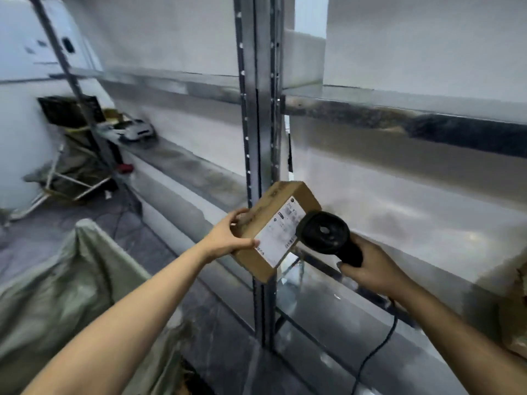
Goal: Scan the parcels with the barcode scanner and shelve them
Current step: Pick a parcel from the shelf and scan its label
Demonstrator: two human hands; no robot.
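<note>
Scanning step. Left hand (228, 238) grips box (273, 229) before the shelf post (259, 138); right hand (368, 269) clamps scanner (325, 232) touching its label (281, 236). Next, likely: shelve box.

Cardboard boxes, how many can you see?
1 for sure: the cardboard box, held up by the left hand beside the barcode scanner gripped in the right hand. A brown shape at the far right edge may be another.
</note>
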